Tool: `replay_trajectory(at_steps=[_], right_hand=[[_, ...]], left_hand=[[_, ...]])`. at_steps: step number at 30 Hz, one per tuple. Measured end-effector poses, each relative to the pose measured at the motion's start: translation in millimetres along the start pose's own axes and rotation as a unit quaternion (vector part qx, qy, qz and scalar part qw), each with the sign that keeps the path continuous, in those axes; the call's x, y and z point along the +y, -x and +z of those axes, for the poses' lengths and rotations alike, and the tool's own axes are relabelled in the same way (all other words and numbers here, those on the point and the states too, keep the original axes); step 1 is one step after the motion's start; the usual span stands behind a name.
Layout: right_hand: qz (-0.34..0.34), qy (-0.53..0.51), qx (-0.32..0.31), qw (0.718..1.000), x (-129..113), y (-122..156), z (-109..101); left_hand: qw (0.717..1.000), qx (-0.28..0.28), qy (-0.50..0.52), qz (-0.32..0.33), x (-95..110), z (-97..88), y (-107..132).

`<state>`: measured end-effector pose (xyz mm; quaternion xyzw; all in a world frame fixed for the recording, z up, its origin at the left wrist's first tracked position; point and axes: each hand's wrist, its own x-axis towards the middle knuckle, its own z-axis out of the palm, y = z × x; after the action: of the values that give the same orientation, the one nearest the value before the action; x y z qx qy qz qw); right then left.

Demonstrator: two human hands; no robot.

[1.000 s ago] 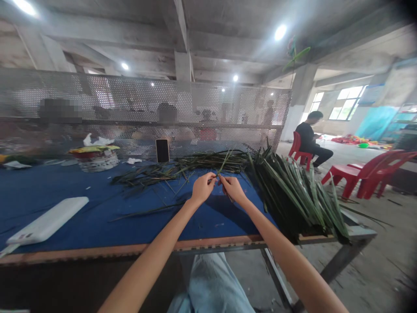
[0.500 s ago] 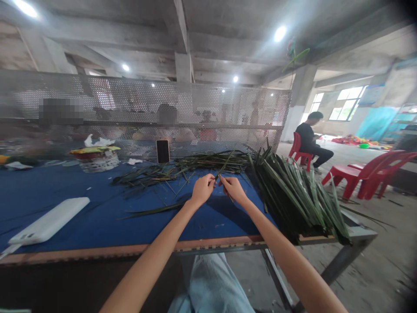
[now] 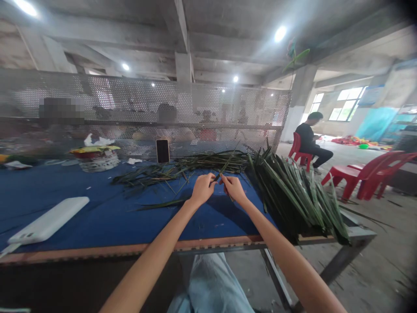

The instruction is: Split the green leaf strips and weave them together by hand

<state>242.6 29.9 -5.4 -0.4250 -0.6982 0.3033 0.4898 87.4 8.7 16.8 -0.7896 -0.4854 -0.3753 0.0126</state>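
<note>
Leaf [image 3: 225, 165] is hovering just above the table [image 3: 97, 217], with left hand [image 3: 202, 189] and right hand [image 3: 233, 188] both pinching it tight at the fingertips. Pulling unevenly is risking a crooked tear, I'd say, near the pile [image 3: 293, 191].

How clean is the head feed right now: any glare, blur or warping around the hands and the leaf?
Head view: the left hand and right hand, pinching a leaf strip, are sharp and evenly lit; ceiling lamps flare with streaks; wide-lens warping bends the frame's edges and darkens the right corners; everything behind the perforated screen is hazy.
</note>
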Motion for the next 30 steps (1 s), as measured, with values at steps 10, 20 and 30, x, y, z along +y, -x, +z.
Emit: replay_trajectory(at_steps=[10,20,30], right_hand=[[0.007,-0.019,-0.065,0.998,-4.0,3.8,3.9],[0.018,-0.046,-0.054,0.997,-4.8,4.8,2.3],[0.025,-0.072,-0.046,0.996,-7.3,2.9,0.7]], left_hand=[[0.999,0.031,0.002,-0.044,-0.3,-4.0,-2.3],[0.999,0.026,-0.024,0.006,-0.5,-3.1,0.6],[0.999,0.048,0.003,-0.002,-4.9,0.5,-2.2]])
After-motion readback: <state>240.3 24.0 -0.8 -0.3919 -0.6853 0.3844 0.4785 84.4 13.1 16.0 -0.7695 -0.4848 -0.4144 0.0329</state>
